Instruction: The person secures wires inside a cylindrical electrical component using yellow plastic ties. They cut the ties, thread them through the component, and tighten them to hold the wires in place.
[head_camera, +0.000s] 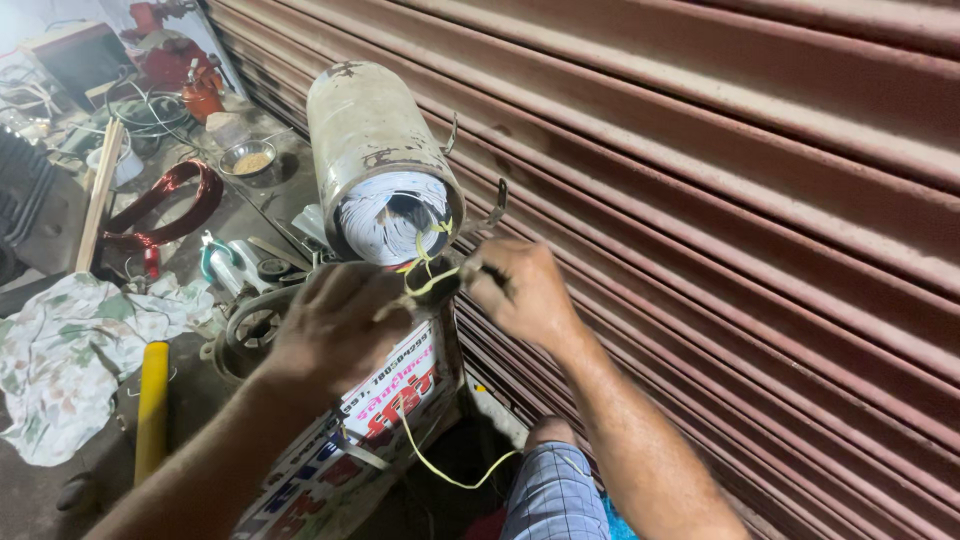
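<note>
Head cam, so: big rust-red roller shutter (750, 200) fills the right side. Leaning against it is a grey metal cylinder (375, 150), open end stuffed with white windings (385, 215). Left of the cylinder, a flowery cloth (70, 350) on the floor. Just below the cylinder's mouth, the left hand (335, 325) and right hand (520, 290) are both closed, pinching a thin yellow string (430, 282) that trails down from them.

Even, fairly bright light from upper left — soft shadows, dim floor corner below. Both hands (330, 325) motion-blurred; shutter (720, 180) sharp. Mild wide-angle stretch at edges — no strong glare.
</note>
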